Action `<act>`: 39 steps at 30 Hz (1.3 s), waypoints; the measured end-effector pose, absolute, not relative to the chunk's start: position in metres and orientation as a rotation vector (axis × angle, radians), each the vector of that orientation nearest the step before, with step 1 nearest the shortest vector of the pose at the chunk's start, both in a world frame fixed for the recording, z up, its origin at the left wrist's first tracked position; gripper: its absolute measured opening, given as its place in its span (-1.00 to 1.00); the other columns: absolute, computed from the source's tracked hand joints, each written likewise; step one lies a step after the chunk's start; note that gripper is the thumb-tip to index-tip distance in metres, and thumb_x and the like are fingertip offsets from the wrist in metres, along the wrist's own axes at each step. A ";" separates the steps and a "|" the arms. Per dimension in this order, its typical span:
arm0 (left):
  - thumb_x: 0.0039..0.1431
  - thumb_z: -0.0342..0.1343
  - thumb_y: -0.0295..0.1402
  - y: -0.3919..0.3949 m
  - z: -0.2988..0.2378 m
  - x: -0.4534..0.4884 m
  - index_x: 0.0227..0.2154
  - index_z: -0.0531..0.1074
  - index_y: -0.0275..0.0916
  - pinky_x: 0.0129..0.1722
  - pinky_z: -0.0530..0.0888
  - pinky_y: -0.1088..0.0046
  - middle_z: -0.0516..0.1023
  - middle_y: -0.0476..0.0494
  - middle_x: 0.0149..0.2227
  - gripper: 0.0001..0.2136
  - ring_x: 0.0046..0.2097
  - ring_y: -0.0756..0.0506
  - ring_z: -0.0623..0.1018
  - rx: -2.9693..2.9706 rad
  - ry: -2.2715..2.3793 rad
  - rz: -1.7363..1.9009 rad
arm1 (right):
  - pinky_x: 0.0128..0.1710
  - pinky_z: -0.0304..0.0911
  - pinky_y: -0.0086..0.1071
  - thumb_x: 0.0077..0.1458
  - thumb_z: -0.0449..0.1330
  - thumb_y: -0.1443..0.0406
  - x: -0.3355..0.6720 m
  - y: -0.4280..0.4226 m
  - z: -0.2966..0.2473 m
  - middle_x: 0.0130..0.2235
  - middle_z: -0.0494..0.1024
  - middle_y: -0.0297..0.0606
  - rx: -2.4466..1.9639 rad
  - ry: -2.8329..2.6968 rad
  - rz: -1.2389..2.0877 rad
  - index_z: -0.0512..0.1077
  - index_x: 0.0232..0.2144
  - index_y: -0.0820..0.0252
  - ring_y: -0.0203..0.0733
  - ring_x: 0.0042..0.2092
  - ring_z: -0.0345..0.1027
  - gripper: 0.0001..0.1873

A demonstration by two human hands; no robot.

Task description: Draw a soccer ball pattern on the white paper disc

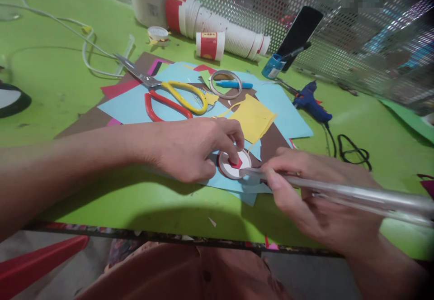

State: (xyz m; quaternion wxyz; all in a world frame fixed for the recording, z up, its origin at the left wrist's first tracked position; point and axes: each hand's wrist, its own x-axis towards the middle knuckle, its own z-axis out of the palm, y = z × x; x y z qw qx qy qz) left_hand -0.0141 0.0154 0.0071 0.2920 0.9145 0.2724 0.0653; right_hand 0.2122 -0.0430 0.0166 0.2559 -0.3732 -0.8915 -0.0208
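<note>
A small white disc (226, 169) with a red hexagon-like piece (236, 162) in its centre lies on light blue paper near the table's front edge. My left hand (200, 148) reaches across from the left, with its index fingertip pressing on the red piece; its fingers are bent and the thumb stands apart. From the right, my right hand (315, 191) grips a long slim silver tool (352, 193), whose exact kind I cannot make out. The tool's tip touches or nearly touches the disc's right edge. Yellow paper (254, 118) lies just beyond the disc.
Scissors (152, 83) with red and yellow handles lie on coloured sheets beside a tape roll (226, 84) and a blue pen (237, 84). A blue glue gun (312, 102) rests at right. Behind are stacked paper cups (220, 26), a paint jar (272, 67) and a phone (300, 37).
</note>
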 end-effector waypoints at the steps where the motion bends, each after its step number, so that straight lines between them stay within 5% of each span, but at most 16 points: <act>1: -0.09 0.07 -0.61 0.015 0.007 -0.014 -0.12 0.58 -0.18 -0.02 0.40 0.42 0.41 -0.12 0.10 -0.55 -0.04 -0.13 0.50 2.440 0.722 0.174 | -0.54 0.19 -0.41 0.16 0.12 0.36 0.214 -0.044 0.016 -0.52 0.56 -0.40 -1.023 -2.411 -0.056 0.42 -0.43 0.10 -0.30 -0.54 0.41 -0.86; 39: -0.12 0.04 -0.64 0.016 0.006 -0.014 -0.11 0.58 -0.19 -0.05 0.42 0.48 0.41 -0.13 0.10 -0.52 -0.01 -0.10 0.50 2.433 0.704 0.190 | -0.58 0.11 -0.44 0.14 0.13 0.36 0.209 -0.039 0.017 -0.52 0.54 -0.37 -1.014 -2.420 0.058 0.46 -0.43 0.21 -0.36 -0.57 0.33 -0.87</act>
